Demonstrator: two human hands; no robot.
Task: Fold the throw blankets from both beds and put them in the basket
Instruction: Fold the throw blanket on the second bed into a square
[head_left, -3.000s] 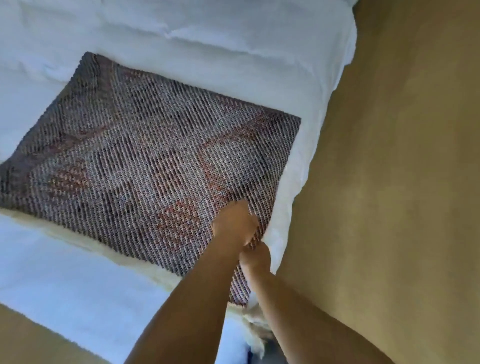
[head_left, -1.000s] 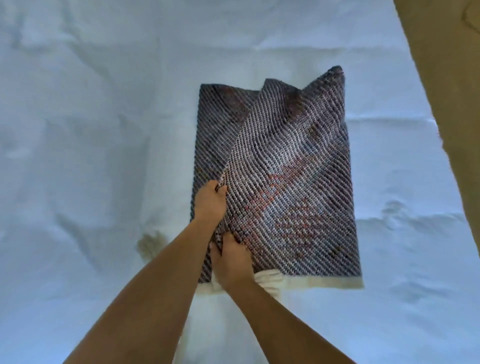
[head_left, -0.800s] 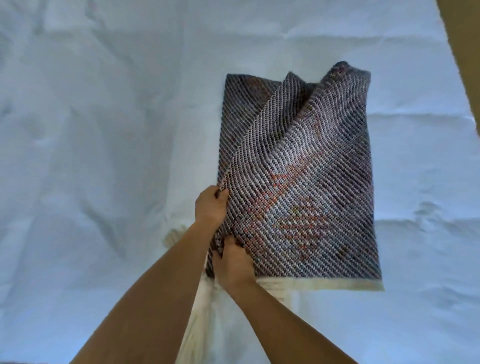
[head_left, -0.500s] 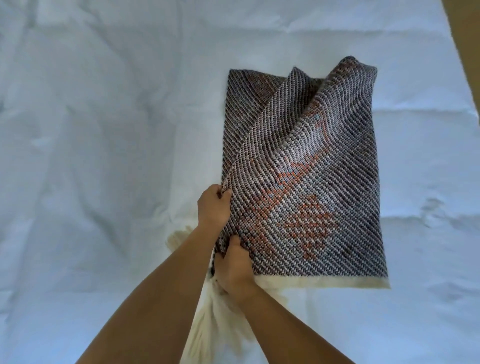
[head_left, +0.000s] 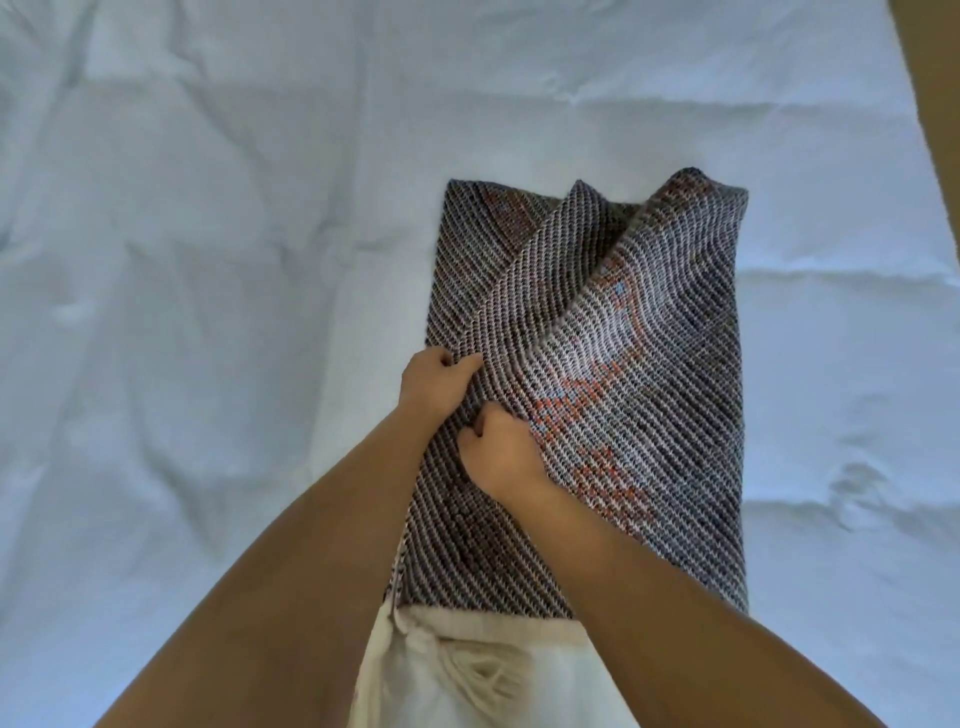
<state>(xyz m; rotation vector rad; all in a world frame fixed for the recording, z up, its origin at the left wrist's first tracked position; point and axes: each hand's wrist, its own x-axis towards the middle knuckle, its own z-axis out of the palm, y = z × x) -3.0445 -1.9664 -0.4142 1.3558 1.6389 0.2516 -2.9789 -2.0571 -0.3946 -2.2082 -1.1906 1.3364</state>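
A grey woven throw blanket (head_left: 649, 374) with orange patterning lies partly folded on the white bed (head_left: 208, 312). Its top layer is puckered into ridges that run toward the far edge. A cream fringe (head_left: 483, 670) trails from its near end between my forearms. My left hand (head_left: 434, 387) pinches the blanket's left edge. My right hand (head_left: 501, 454) sits just below it, fingers closed on the same fabric. No basket is in view.
The white bedding is wrinkled and spreads across nearly the whole view. A strip of tan floor (head_left: 935, 104) shows past the bed's right edge at the upper right.
The blanket went from lying wide and flat to a narrower fold. In the last second both hands have slid farther up its left edge, and more fabric lies near me.
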